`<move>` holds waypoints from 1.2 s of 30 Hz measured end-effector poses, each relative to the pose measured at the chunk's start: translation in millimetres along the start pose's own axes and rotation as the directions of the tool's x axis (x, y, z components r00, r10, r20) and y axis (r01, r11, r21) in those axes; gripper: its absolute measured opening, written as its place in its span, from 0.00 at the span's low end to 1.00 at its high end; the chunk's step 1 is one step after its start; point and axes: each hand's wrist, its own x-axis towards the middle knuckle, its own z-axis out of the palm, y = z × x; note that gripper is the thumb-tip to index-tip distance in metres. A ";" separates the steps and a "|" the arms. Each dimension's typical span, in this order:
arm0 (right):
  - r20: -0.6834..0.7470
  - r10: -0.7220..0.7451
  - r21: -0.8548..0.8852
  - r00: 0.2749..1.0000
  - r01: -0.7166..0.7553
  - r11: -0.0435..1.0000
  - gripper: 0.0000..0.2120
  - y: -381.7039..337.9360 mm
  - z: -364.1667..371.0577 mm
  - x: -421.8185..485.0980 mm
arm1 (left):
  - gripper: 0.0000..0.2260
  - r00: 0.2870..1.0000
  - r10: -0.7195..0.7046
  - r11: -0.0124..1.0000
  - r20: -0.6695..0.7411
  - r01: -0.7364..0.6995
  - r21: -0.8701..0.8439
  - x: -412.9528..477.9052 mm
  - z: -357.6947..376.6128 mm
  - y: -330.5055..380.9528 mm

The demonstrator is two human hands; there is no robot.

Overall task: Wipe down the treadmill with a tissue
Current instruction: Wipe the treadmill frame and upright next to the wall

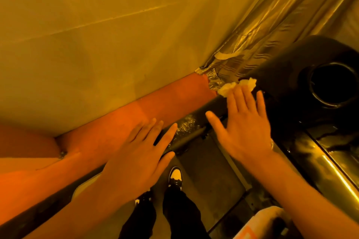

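Note:
The treadmill's dark console (297, 68) with a round cup holder (332, 84) fills the right side. A crumpled pale tissue (238, 85) lies at the console's left edge, under the fingertips of my right hand (242, 122). That hand is spread flat, fingers straight, pressing the tissue against the console edge. My left hand (141, 153) hovers to the left with its fingers straight and spread, holding nothing. The treadmill deck (209, 170) shows below between my hands.
A pale wall (97, 35) rises ahead with an orange-red baseboard (155, 106) along its foot. Shiny crinkled foil or curtain (272, 25) hangs in the corner. My feet in black-and-white shoes (175, 177) stand on the deck. A glossy side rail (330, 161) runs at the right.

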 end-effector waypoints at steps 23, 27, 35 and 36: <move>-0.132 0.228 0.113 0.965 -0.214 0.970 0.47 -24.6 23.7 -22.2 | 0.26 0.999 -0.002 0.999 0.034 0.003 -0.039 0.5 -8.9 0.3; -0.115 0.135 0.146 0.984 -0.118 0.982 0.48 -39.2 36.2 -43.1 | 0.26 0.999 -0.002 0.999 0.032 0.003 -0.047 0.7 -11.0 0.7; -0.101 0.148 0.164 0.984 -0.130 0.978 0.50 -36.8 24.0 -28.5 | 0.26 1.000 0.005 1.000 0.004 -0.005 -0.028 -0.2 -5.8 -0.7; -0.082 0.090 0.158 0.993 -0.076 0.985 0.50 -37.7 24.8 -36.1 | 0.26 1.000 0.008 1.000 -0.004 -0.008 -0.026 0.0 -5.5 -1.0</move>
